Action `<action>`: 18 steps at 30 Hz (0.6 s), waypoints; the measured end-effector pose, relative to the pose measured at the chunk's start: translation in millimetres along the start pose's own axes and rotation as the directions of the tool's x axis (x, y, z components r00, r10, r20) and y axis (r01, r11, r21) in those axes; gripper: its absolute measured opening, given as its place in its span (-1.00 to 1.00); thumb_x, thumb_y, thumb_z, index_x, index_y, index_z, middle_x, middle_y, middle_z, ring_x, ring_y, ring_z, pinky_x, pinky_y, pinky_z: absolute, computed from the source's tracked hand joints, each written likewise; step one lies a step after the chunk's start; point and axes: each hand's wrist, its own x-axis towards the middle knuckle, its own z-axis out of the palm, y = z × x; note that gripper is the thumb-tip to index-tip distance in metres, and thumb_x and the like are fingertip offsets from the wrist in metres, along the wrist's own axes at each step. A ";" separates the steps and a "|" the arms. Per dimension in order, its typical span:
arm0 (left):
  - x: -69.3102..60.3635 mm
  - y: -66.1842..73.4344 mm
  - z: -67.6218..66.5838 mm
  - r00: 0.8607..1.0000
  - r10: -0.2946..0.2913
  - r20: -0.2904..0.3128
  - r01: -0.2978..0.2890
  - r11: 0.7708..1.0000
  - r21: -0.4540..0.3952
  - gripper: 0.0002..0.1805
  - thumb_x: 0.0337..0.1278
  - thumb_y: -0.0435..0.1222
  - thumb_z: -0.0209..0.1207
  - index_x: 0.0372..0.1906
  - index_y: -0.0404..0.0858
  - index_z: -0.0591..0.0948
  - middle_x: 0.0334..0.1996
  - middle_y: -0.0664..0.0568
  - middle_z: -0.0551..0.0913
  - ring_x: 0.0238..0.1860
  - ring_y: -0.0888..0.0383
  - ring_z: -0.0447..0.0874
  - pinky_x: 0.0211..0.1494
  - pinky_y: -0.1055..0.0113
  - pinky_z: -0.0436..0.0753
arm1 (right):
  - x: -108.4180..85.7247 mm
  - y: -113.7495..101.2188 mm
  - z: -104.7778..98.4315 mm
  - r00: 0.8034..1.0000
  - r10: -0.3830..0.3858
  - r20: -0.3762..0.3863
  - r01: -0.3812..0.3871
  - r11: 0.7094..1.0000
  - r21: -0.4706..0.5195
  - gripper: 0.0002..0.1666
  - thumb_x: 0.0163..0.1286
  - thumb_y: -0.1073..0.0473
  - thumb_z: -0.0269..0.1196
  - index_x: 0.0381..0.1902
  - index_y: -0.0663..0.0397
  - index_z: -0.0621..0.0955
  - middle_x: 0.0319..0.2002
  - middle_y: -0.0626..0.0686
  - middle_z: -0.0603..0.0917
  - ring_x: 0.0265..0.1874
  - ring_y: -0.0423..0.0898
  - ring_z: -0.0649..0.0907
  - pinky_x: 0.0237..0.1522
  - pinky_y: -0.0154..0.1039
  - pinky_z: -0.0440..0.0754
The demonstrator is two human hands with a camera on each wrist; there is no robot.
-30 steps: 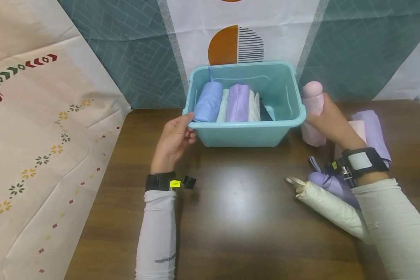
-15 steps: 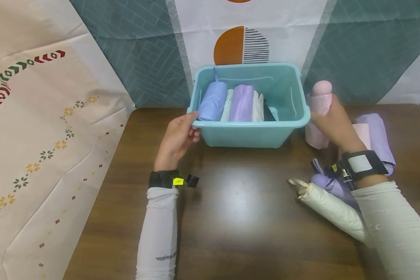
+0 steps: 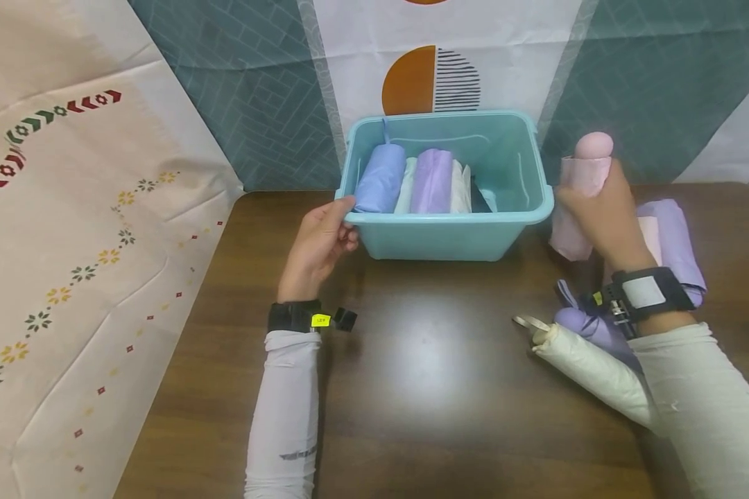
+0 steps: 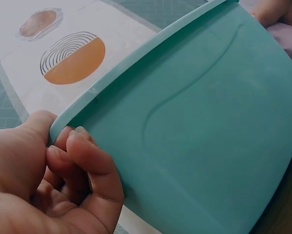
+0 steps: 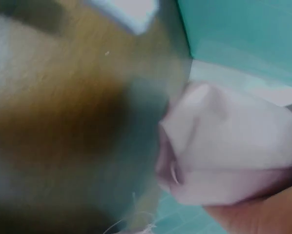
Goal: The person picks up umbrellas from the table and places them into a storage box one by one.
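In the teal bin (image 3: 433, 239), blue, mint, lilac, white bundles (image 3: 433, 181).

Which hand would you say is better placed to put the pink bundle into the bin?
Probably the right hand: it grips the pink bundle beside the bin, whereas the left hand pinches the rim at the other end.

Bin (image 3: 433, 239) on table (image 3: 362, 430), cloth (image 3: 524, 62) behind, umbrellas (image 3: 379, 179) inside, other umbrellas (image 3: 593, 378) to its right

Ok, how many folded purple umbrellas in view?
3: one in the turquoise plastic bin, one beside the rolled cream umbrella, one right of the right hand. More may be hidden.
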 end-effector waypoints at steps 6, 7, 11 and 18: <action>0.0 -1.6 -0.8 1.000 0.000 -0.006 0.000 1.000 0.002 -0.59 0.51 -0.26 0.19 -0.57 -0.22 0.47 -0.69 0.07 0.37 -0.61 0.19 0.40 -0.51 0.43 0.46 | -0.3 -13.1 -1.9 0.993 0.021 -0.117 -0.018 0.999 0.029 -0.32 0.36 -0.05 0.34 0.35 -0.06 0.38 0.01 -0.05 0.50 -0.06 -0.10 0.51 -0.09 -0.25 0.43; -0.1 -1.6 -1.1 1.000 0.001 -0.007 -0.001 1.000 0.007 -0.59 0.51 -0.25 0.19 -0.57 -0.22 0.47 -0.68 0.06 0.37 -0.61 0.19 0.41 -0.51 0.43 0.47 | -0.4 -15.1 -2.1 0.991 0.024 -0.135 -0.019 0.999 0.036 -0.36 0.35 -0.04 0.34 0.31 -0.08 0.40 0.00 -0.08 0.51 -0.07 -0.12 0.51 -0.09 -0.26 0.42; 0.3 -1.5 -0.6 1.000 -0.001 -0.007 0.001 1.000 0.017 -0.58 0.51 -0.24 0.21 -0.57 -0.22 0.47 -0.67 0.05 0.37 -0.61 0.19 0.42 -0.50 0.43 0.49 | -0.6 -21.7 -3.8 0.982 0.016 -0.186 -0.003 0.997 0.072 -0.47 0.30 0.01 0.35 0.19 -0.15 0.46 -0.02 -0.10 0.56 -0.10 -0.15 0.52 -0.11 -0.30 0.41; 1.2 -0.7 0.0 1.000 0.004 -0.005 -0.004 1.000 0.011 -0.59 0.50 -0.25 0.21 -0.57 -0.22 0.49 -0.68 0.06 0.39 -0.62 0.20 0.43 -0.50 0.44 0.52 | -0.6 -48.2 -9.7 0.984 -0.016 -0.175 0.020 1.000 0.021 -0.41 0.33 0.03 0.32 0.28 -0.13 0.44 -0.01 -0.09 0.54 -0.11 -0.16 0.53 -0.12 -0.27 0.46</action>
